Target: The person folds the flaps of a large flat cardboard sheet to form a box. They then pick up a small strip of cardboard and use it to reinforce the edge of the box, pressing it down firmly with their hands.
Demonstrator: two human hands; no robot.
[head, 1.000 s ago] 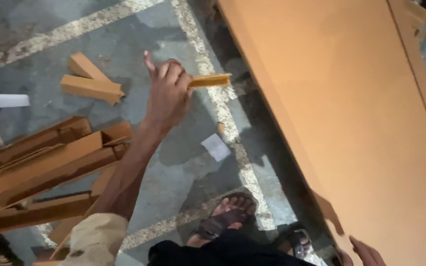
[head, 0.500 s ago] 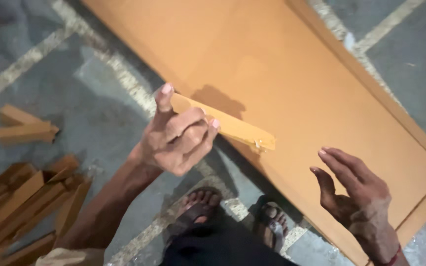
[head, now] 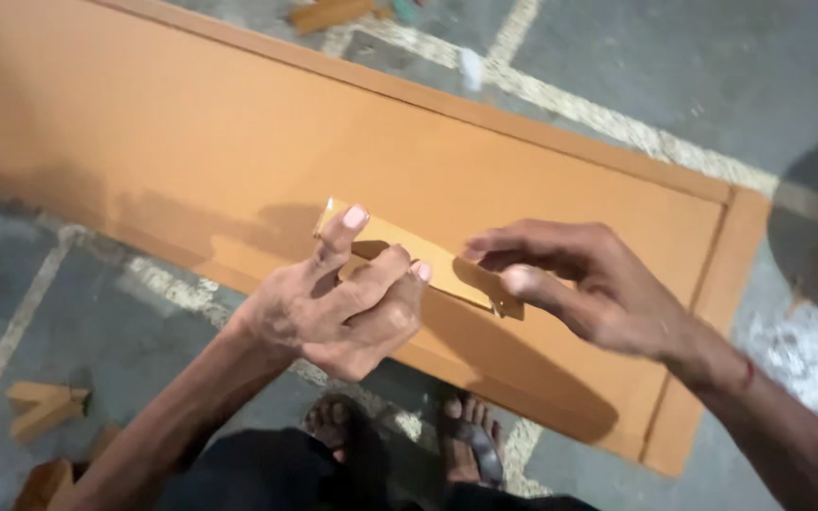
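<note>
Holding a short flat strip of wood (head: 418,257), the left hand (head: 333,308) sits low in the middle of the view, its forearm running down to the bottom left. Its fingers (head: 385,274) are clamped on the strip: the index finger lies stretched along the strip's near end, the next finger curls over its top face, and the rest are folded into the palm. The strip is tilted, its left end higher in the view and its right end lower, and it hangs above a large orange board (head: 191,161) without my being able to tell whether it touches the board.

One right hand (head: 584,284) comes in from the lower right, wrist bent, with a thin red thread (head: 748,374) round the wrist. Its fingers are loosely curved and apart, closed on nothing; the thumb tip is just beside the strip's right end, where a small metal piece (head: 504,308) shows, too small to make out.

Counted: two hands, one strip held, one big board with a raised rim along its far and right edges. The board lies on a grey concrete floor (head: 674,76) marked with pale lines. Two bare feet in sandals (head: 475,445) stand at the board's near edge. At the lower left, about three wood offcuts (head: 44,407) lie on the floor, well apart from the hands; another offcut lies beyond the board at the top.
</note>
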